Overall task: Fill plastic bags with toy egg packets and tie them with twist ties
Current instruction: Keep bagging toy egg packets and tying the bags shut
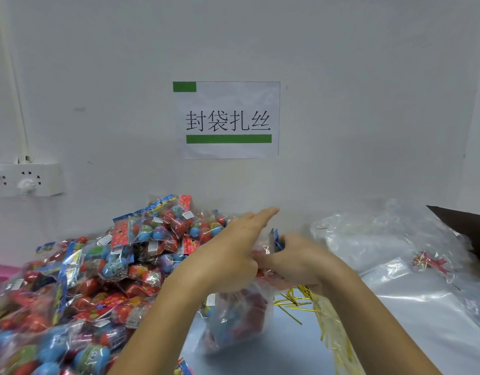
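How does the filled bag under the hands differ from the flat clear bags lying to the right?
The filled bag bulges with red and blue toy egg packets; the flat clear bags look to hold nothing. The filled bag stands with its neck gathered between the left hand and right hand; the flat bags lie untouched on the table. Both are transparent plastic.

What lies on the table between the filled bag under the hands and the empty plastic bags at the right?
In the head view, loose gold twist ties lie scattered on the table between the filled bag and the empty bags.
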`<state>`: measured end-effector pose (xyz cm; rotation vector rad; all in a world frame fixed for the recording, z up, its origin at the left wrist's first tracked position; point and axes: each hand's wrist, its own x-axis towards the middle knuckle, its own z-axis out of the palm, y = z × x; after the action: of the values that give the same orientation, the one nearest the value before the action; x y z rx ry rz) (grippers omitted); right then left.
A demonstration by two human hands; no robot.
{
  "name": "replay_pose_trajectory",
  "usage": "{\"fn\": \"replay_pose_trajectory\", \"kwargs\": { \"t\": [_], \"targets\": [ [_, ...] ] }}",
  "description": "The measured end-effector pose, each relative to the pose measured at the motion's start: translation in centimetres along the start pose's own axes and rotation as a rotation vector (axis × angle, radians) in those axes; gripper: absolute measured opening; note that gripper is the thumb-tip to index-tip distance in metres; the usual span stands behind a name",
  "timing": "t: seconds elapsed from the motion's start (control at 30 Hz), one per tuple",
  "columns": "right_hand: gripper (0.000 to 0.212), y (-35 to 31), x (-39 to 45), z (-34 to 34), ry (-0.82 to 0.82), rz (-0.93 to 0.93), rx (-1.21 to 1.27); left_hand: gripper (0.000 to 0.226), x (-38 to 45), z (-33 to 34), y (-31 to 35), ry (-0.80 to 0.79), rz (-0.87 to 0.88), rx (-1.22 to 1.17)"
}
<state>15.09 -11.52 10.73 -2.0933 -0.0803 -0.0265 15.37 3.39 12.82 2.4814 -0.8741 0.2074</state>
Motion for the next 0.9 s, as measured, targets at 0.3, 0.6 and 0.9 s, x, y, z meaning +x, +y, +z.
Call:
{"fn": "replay_pose_trajectory", "kwargs": {
  "t": [0.3,0.6,0.9],
  "targets": [
    [0.014,0.2,0.3,0.2,-0.091,0.006,0.286,0.019,0.3,0.3,-0.6,0.436,-0.211,0.031],
    [0.031,-0.5,-0.3,2.0,-0.068,-0.005,-0.151,0.019,0.6,0.9,1.7,0.480,0.095,-0.244],
    [0.028,0.2,0.2,0.0,-0.096,0.005,0.371,0.016,0.3,0.5,1.4,0.455,0.041,-0.156]
  ]
}}
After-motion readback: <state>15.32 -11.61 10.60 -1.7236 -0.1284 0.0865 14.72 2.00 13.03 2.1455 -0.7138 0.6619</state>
